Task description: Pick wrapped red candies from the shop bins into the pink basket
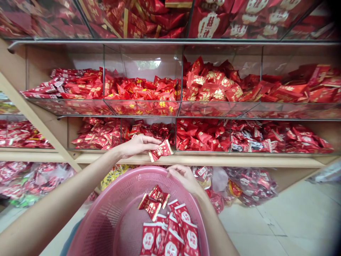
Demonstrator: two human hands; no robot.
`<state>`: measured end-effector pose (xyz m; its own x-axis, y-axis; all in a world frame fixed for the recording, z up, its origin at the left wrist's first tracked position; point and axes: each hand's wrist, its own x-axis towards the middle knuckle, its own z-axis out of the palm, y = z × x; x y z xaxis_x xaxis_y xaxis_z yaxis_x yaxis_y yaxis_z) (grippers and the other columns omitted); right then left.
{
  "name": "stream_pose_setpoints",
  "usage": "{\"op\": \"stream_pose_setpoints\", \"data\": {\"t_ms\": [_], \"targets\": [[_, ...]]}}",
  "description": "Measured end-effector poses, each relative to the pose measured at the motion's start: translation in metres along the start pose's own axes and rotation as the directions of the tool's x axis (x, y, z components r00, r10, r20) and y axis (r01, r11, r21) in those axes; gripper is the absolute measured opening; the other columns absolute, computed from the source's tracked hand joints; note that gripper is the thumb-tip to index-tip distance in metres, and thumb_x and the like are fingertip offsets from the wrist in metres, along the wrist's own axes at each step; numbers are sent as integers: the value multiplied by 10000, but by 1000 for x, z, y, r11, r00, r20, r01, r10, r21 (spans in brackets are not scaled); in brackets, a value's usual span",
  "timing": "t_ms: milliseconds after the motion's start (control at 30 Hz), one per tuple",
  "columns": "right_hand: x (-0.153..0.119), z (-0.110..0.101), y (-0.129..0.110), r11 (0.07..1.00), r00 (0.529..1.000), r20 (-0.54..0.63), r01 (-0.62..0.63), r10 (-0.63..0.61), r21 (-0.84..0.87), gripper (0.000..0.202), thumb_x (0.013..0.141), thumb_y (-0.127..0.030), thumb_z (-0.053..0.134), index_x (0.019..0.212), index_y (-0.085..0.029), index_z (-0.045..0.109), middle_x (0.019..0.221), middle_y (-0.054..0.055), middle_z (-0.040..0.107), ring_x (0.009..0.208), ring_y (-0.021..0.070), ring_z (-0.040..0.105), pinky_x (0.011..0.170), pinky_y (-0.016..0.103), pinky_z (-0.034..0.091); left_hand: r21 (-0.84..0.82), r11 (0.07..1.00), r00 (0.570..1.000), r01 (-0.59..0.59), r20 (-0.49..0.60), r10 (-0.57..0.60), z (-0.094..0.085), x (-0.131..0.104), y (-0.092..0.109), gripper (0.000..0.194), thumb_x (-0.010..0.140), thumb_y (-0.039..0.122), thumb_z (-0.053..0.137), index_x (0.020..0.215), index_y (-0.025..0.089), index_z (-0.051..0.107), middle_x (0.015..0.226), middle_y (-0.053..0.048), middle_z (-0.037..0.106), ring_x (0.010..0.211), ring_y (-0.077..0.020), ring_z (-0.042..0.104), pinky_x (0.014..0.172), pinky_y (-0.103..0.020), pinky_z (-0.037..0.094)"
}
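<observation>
One packet (pixel 161 150) (red) in hands (pixel 142 145)

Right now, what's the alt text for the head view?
The left hand holds a red-and-gold packet above a pink basket containing wrapped packets, its rim touched by the right hand. Behind, shelf bins hold red packets.

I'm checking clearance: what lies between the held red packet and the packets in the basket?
The pink basket's far rim and mesh wall, in the head view.

Left hand (pixel 141 145) holding red-and-gold packet (pixel 161 150), right hand (pixel 185 177) on pink basket (pixel 93 217)
</observation>
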<state>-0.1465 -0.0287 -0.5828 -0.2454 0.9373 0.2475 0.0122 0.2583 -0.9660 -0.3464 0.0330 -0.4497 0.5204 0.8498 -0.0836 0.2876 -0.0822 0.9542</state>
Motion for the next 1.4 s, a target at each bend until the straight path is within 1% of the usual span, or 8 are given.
{"op": "stream_pose_setpoints", "data": {"t_ms": [233, 367, 567, 767, 900, 1033, 1233, 1400], "targets": [[0, -1, 2, 1000, 1000, 11, -7, 7, 19, 272, 803, -422, 565, 849, -171, 657, 748, 24, 667, 732, 150, 600, 719, 280, 461, -488, 872, 999, 38, 14, -35, 28, -15, -14, 281, 708, 121, 647, 976, 201, 637, 952, -49, 697, 781, -142, 666, 728, -276, 528], [0, 0, 2, 999, 1000, 9, -3, 3, 43, 259, 796, -414, 573, 849, -174, 654, 784, 32, 672, 744, 157, 602, 738, 298, 466, -614, 786, 998, 67, 29, -63, 46, -29, -25, 280, 732, 154, 652, 1006, 195, 614, 931, -58, 696, 778, -149, 668, 767, -304, 523], [-2, 0, -7, 981, 992, -7, 125, -125, 151, 447, 795, -272, 588, 1230, -260, 486, 1015, 29, 629, 970, 163, 575, 907, 329, 408, -735, 612, 955, 292, 185, -232, 69, -42, -51, 217, 761, 153, 576, 974, 137, 614, 853, -70, 675, 649, -95, 626, 642, -186, 505], [-5, -2, -14, 989, 990, 86, 104, -112, 101, 152, 778, -323, 611, 871, -216, 666, 998, 37, 628, 980, 191, 562, 902, 329, 397, -793, 506, 936, 341, 234, -264, 79, -40, -75, 120, 788, 149, 499, 848, 124, 600, 647, -32, 617, 473, -56, 535, 460, -125, 420], [-4, 0, -10, 990, 995, 16, 99, -101, 98, 216, 771, -379, 613, 677, -185, 617, 810, 22, 604, 787, 153, 555, 765, 285, 428, -720, 546, 903, 428, 321, -285, 78, -41, -75, 212, 826, 267, 485, 816, 93, 606, 643, -65, 634, 446, -53, 526, 444, -117, 410], [-1, 2, -4, 990, 995, -62, 79, -72, 116, 271, 768, -391, 614, 620, -174, 551, 684, -5, 537, 665, 117, 483, 666, 247, 411, -641, 649, 911, 411, 314, -267, 76, -46, -68, 502, 814, 558, 431, 933, 103, 607, 774, -123, 674, 687, -171, 647, 611, -222, 510], [-1, 1, -3, 986, 995, -42, 91, -86, 138, 283, 773, -354, 618, 578, -169, 529, 668, -14, 521, 658, 111, 477, 665, 244, 394, -468, 863, 980, 189, 40, -193, 69, -56, -68, 266, 770, 413, 612, 840, 158, 637, 637, 23, 595, 593, -107, 581, 769, -330, 496], [-2, 2, -7, 994, 991, 99, 80, -88, 76, 221, 770, -339, 623, 631, -169, 599, 716, 8, 595, 687, 127, 528, 683, 261, 413, -206, 951, 962, 230, 199, -189, 75, -60, -66, 272, 745, 410, 633, 802, 146, 670, 807, -38, 674, 703, -139, 595, 659, -255, 440]]}}
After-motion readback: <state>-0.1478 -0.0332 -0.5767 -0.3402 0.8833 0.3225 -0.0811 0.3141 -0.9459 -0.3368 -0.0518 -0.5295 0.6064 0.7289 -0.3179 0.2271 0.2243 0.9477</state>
